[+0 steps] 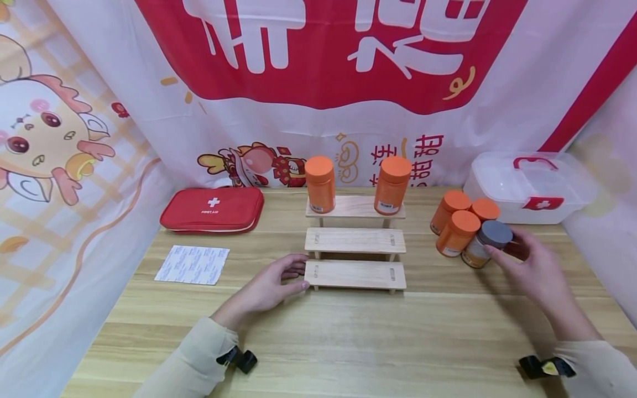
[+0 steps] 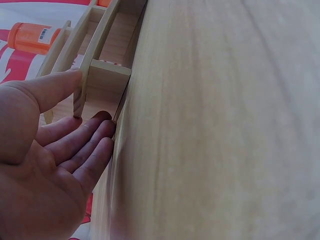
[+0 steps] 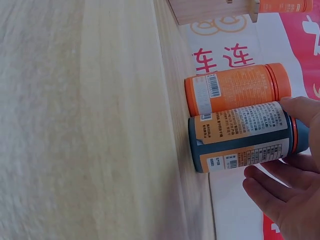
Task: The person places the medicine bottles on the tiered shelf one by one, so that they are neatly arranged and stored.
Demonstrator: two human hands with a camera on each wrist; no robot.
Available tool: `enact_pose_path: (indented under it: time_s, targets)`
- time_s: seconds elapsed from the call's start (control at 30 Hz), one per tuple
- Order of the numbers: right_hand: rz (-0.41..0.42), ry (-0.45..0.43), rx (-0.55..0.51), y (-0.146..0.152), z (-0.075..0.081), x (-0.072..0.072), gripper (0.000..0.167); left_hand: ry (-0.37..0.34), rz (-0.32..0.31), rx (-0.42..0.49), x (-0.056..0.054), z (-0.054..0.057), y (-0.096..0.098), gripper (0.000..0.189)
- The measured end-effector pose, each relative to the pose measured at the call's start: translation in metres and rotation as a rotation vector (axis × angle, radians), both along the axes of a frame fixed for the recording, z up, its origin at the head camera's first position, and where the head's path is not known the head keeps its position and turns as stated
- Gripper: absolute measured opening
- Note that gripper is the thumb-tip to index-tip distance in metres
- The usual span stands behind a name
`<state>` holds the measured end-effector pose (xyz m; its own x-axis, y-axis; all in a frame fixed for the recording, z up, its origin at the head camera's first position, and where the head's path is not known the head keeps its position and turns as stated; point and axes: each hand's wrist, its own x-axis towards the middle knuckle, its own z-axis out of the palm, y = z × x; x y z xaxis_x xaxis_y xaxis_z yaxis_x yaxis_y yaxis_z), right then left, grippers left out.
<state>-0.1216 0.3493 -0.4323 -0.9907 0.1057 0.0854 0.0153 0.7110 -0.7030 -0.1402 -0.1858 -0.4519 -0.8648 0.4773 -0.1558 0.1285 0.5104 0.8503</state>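
Observation:
The left hand [image 1: 273, 284] is at the left end of a three-tier wooden step rack [image 1: 355, 273]. In the left wrist view, its thumb and index finger pinch the end of the lowest step, while the other fingers extend beside it. At the right, the right hand [image 1: 534, 268] grips a grey-capped bottle [image 1: 478, 253] near its cap, thumb on one side and fingers on the other. That bottle stands upright against a group of orange bottles [image 1: 457, 235]. Two more orange bottles, a left one [image 1: 320, 188] and a right one [image 1: 392, 188], stand on the rack's top step.
A red first aid pouch [image 1: 211, 210] lies at the back left, with a white printed packet [image 1: 193, 265] in front of it. Behind the bottle group sits a translucent box [image 1: 502, 188] with a red handle. Printed cloth [image 1: 318, 121] hangs along the table's back.

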Motion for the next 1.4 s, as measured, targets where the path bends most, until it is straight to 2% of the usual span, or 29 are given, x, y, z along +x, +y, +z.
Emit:
enact_pose_path:
  time_s: [0.6, 1.0, 1.4]
  targets:
    - [-0.024, -0.072, -0.002, 0.0029, -0.0021, -0.0016, 0.081, 0.0, 0.0, -0.003, 0.0013, 0.0018, 0.001, 0.06]
    - [-0.006, -0.103, 0.003, 0.0038, 0.0005, -0.0025, 0.084, -0.002, 0.007, -0.004, 0.0014, 0.0015, 0.0016, 0.06]
    - [-0.024, -0.102, -0.012, 0.0027, -0.0002, -0.0026, 0.086, -0.006, 0.009, -0.009, 0.0018, 0.0021, 0.0017, 0.061]
